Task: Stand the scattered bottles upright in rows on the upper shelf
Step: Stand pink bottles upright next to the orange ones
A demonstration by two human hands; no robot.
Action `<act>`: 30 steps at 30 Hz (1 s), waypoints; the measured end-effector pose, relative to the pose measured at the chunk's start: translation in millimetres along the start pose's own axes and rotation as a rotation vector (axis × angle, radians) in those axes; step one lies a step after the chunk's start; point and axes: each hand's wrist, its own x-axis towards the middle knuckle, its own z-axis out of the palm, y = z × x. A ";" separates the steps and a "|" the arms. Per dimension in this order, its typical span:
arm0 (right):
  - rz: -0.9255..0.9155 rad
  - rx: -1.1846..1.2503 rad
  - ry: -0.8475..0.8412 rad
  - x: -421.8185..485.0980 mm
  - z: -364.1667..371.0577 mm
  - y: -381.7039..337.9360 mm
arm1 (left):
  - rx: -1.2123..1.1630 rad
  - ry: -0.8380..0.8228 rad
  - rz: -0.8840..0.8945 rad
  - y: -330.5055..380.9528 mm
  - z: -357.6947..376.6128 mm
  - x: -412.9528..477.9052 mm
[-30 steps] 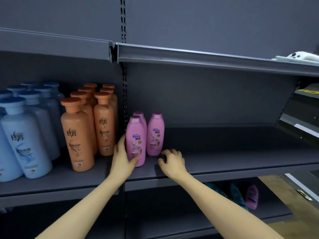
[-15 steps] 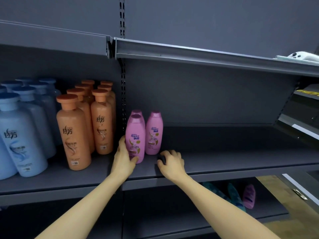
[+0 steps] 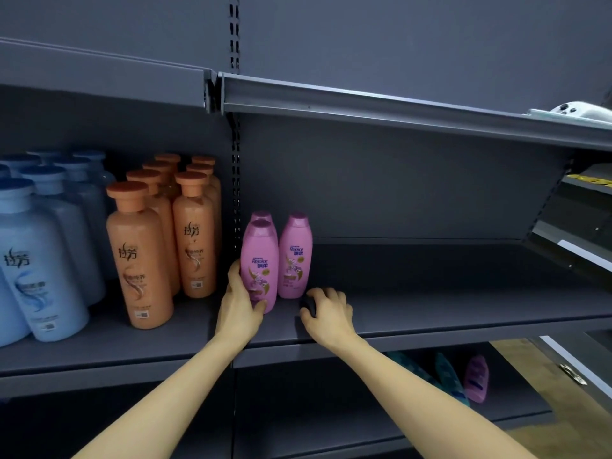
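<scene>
Three pink Rejoice bottles stand upright at the left end of the grey upper shelf [image 3: 447, 303]. My left hand [image 3: 240, 308] grips the front pink bottle [image 3: 259, 260] low on its left side, thumb across its base. A second pink bottle [image 3: 295, 256] stands just to its right. Only the cap of the third pink bottle [image 3: 261, 216] shows behind the front one. My right hand [image 3: 328, 313] rests on the shelf near the second bottle's foot, fingers loosely curled, holding nothing.
Orange bottles [image 3: 139, 256] and blue bottles [image 3: 36, 270] stand in rows on the neighbouring shelf section to the left. On the lower shelf lie a pink bottle [image 3: 477, 382] and teal bottles [image 3: 447, 376]. A white object [image 3: 576, 111] sits on the top shelf at the right.
Both hands stay where they were, the left still on the front pink bottle. Only my view has shifted slightly.
</scene>
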 end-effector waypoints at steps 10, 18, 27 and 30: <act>-0.028 -0.136 -0.053 -16.1 1.0 -5.3 | 0.165 -0.079 -0.030 -2.0 -21.4 -7.9; 0.000 -0.162 -0.044 -56.0 -2.7 -19.2 | 0.407 -0.183 0.026 -6.1 -46.9 -44.2; 0.111 -0.189 -0.075 -122.8 1.2 -18.9 | 0.501 -0.279 0.151 -12.7 -58.8 -104.7; 0.140 -0.199 -0.072 -146.1 5.0 -13.8 | 0.508 -0.310 0.166 -13.4 -55.3 -123.6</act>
